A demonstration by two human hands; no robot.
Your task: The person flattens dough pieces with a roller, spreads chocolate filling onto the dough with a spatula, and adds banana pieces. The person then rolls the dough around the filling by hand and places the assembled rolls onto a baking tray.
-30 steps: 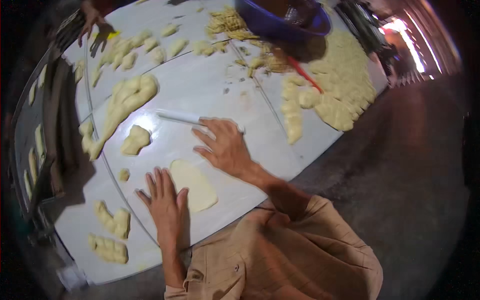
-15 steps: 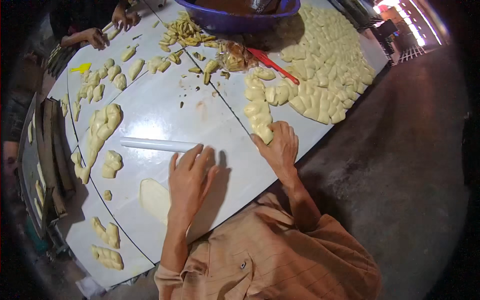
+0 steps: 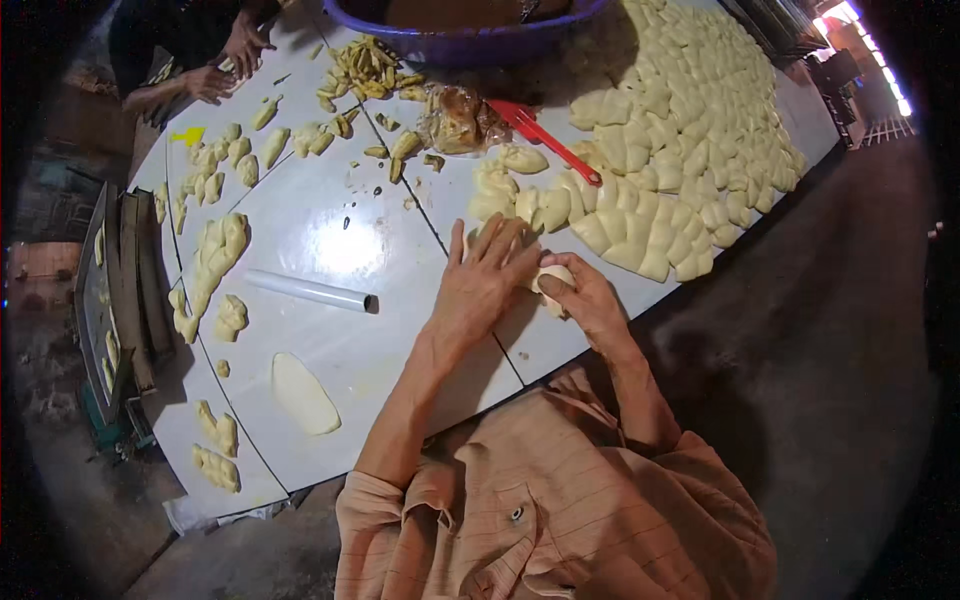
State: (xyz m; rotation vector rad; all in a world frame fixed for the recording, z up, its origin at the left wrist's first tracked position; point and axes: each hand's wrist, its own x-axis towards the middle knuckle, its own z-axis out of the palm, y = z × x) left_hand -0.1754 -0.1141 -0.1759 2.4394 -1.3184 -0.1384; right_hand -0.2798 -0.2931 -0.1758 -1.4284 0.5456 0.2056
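Note:
My left hand (image 3: 478, 285) lies palm down with its fingers spread, over the near end of a strip of pale dough (image 3: 494, 185). Beside it, my right hand (image 3: 593, 305) grips a piece of dough (image 3: 549, 279) between thumb and fingers. What lies under my left palm is hidden. A white pipe used as a rolling pin (image 3: 310, 290) rests on the table to the left, touched by neither hand. Nearer me lies a thin oval sheet of rolled dough (image 3: 304, 394).
A large mass of scored dough (image 3: 690, 140) covers the right side of the white table (image 3: 390, 345). Beyond my hands are a red-handled tool (image 3: 545, 140), banana pieces (image 3: 365, 72) and a purple basin (image 3: 450, 45). Dough lumps (image 3: 217, 260) lie left. Another person's hands (image 3: 208, 82) work far left.
My left hand has left the rolling pin and moved right onto the dough strip. The right hand now grips a dough piece at the strip's near end. The view has shifted slightly.

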